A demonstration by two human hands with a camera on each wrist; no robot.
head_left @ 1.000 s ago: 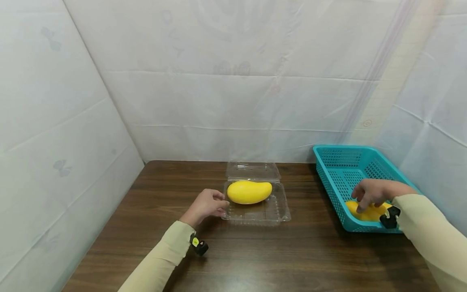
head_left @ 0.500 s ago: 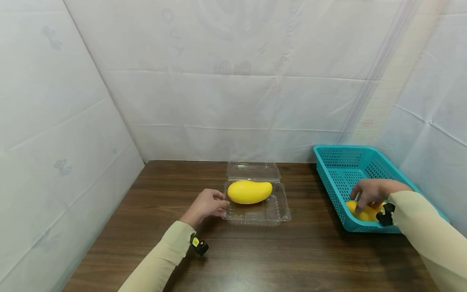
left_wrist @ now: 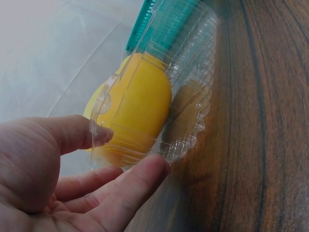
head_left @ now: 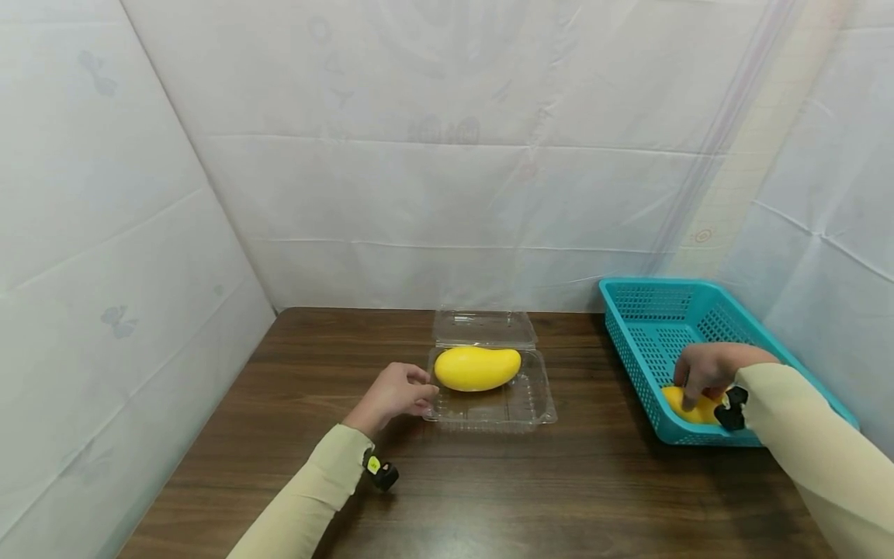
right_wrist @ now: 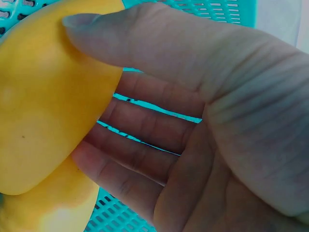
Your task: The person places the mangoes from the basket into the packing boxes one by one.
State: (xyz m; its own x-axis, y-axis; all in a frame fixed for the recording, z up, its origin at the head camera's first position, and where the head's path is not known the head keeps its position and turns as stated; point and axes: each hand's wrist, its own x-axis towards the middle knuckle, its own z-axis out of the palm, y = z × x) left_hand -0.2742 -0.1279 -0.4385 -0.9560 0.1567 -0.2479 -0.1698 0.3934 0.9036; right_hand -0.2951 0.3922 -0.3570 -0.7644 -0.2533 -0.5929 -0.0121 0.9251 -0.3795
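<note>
A yellow mango lies at the back of an opened clear plastic clamshell box, whose lid is folded back. My left hand pinches the box's left edge; in the left wrist view the thumb is on the rim and the fingers are beneath. Inside the turquoise basket, at its near end, my right hand grips another mango, thumb on top and fingers around its side. A further mango shows beneath that one in the right wrist view.
Dark wooden table spreads under everything. White sheeting stands behind the table and along both sides. The basket's raised walls surround the right hand, close to the right-hand sheet.
Inside the basket, my right hand has shifted slightly left and closed around the mango. My left hand, the box and the mango in it have stayed put.
</note>
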